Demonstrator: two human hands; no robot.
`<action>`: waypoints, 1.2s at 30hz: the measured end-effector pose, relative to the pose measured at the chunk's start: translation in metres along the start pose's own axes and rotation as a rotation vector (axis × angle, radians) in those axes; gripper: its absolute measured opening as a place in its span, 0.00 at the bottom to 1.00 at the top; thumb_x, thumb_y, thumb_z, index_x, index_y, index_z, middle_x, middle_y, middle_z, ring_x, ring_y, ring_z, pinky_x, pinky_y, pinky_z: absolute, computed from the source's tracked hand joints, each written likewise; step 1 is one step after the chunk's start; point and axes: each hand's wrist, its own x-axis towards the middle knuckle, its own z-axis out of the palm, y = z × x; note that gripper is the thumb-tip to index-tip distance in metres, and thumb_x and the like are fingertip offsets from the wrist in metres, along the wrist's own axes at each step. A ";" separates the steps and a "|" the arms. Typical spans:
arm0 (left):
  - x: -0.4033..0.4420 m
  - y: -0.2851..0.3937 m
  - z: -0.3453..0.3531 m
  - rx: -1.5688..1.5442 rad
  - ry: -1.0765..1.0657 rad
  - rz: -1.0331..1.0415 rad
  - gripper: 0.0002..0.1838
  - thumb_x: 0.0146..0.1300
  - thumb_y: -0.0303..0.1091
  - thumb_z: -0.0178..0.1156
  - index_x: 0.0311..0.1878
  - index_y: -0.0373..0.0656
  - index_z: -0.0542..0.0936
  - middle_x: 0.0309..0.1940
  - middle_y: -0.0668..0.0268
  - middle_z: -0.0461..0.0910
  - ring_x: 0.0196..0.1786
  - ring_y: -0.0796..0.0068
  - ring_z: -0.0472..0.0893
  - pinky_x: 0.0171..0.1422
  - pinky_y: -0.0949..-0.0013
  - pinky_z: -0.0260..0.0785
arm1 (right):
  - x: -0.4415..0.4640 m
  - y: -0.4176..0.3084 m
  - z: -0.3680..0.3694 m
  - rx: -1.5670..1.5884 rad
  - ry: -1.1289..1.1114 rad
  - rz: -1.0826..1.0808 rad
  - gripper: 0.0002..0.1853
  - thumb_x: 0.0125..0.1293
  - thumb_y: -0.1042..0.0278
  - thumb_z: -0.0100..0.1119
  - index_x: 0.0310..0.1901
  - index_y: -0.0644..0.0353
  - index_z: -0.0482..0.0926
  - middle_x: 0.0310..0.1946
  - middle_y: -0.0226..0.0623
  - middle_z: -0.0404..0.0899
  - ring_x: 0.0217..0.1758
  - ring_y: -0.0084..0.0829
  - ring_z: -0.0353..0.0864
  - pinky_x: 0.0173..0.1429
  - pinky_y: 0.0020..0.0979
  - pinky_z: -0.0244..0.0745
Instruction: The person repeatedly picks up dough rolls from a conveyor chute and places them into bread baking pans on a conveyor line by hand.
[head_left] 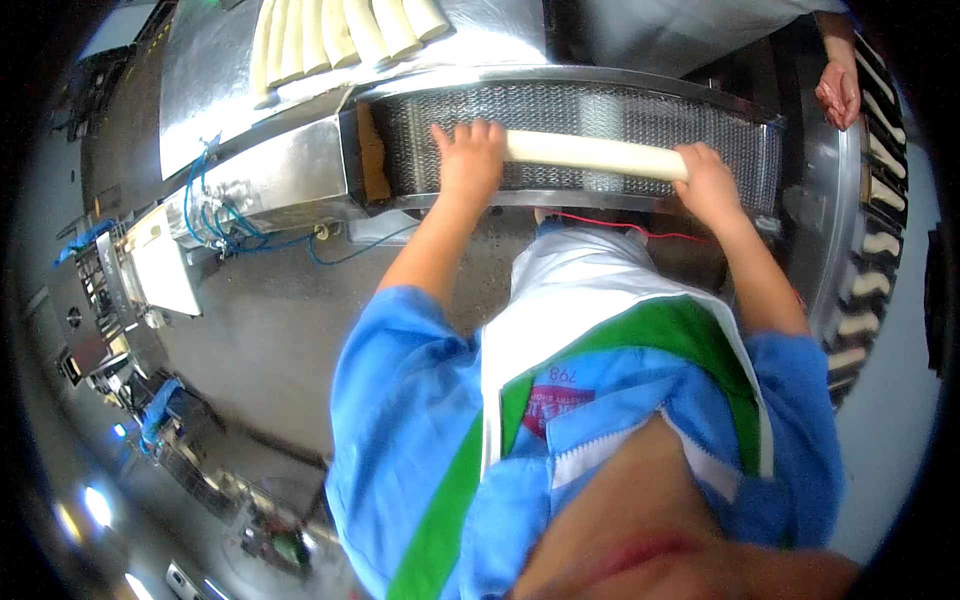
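Evenly pale roll (590, 154), probably dough, long, slender, fingers (479, 133) at both ends

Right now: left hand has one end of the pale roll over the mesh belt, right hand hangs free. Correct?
No, the right hand isn't free: the head view shows it holding the other end of the pale roll. The left hand and mesh belt are as stated.
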 end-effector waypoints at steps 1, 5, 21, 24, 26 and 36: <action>0.002 0.007 -0.005 0.001 -0.008 0.010 0.14 0.59 0.34 0.55 0.49 0.46 0.74 0.44 0.63 0.76 0.51 0.61 0.76 0.63 0.34 0.58 | -0.001 0.004 -0.003 -0.021 0.000 0.022 0.25 0.49 0.68 0.67 0.51 0.54 0.74 0.49 0.41 0.74 0.54 0.44 0.74 0.57 0.45 0.71; 0.009 0.013 -0.008 -0.030 0.020 0.000 0.10 0.59 0.33 0.54 0.44 0.45 0.76 0.41 0.64 0.77 0.45 0.62 0.78 0.57 0.38 0.64 | 0.008 0.017 -0.008 -0.100 -0.007 0.070 0.20 0.48 0.71 0.66 0.46 0.56 0.76 0.45 0.41 0.76 0.53 0.45 0.75 0.55 0.44 0.73; -0.078 -0.021 -0.059 -0.320 -0.119 -0.028 0.18 0.42 0.36 0.69 0.38 0.45 0.76 0.35 0.60 0.79 0.39 0.57 0.81 0.45 0.57 0.73 | -0.019 -0.026 -0.077 0.079 -0.029 -0.227 0.16 0.40 0.75 0.65 0.36 0.59 0.77 0.37 0.41 0.75 0.47 0.45 0.75 0.51 0.40 0.72; -0.102 -0.046 -0.057 -0.314 -0.090 -0.142 0.16 0.43 0.33 0.68 0.37 0.45 0.76 0.33 0.63 0.79 0.40 0.61 0.81 0.47 0.57 0.72 | -0.004 -0.053 -0.063 0.050 -0.026 -0.351 0.16 0.41 0.71 0.66 0.36 0.57 0.77 0.37 0.39 0.75 0.46 0.43 0.75 0.49 0.41 0.73; -0.118 -0.059 -0.060 -0.291 -0.068 -0.200 0.17 0.43 0.32 0.68 0.39 0.45 0.77 0.34 0.62 0.79 0.40 0.61 0.81 0.46 0.59 0.72 | 0.005 -0.074 -0.055 0.099 -0.047 -0.467 0.15 0.41 0.70 0.66 0.35 0.58 0.78 0.36 0.39 0.75 0.45 0.42 0.75 0.50 0.40 0.73; -0.200 -0.099 -0.071 -0.246 -0.110 -0.460 0.19 0.39 0.30 0.66 0.40 0.45 0.78 0.33 0.60 0.78 0.40 0.56 0.79 0.46 0.56 0.69 | 0.055 -0.176 0.000 0.193 -0.006 -0.787 0.16 0.40 0.69 0.68 0.35 0.60 0.81 0.62 0.41 0.68 0.68 0.44 0.62 0.68 0.44 0.62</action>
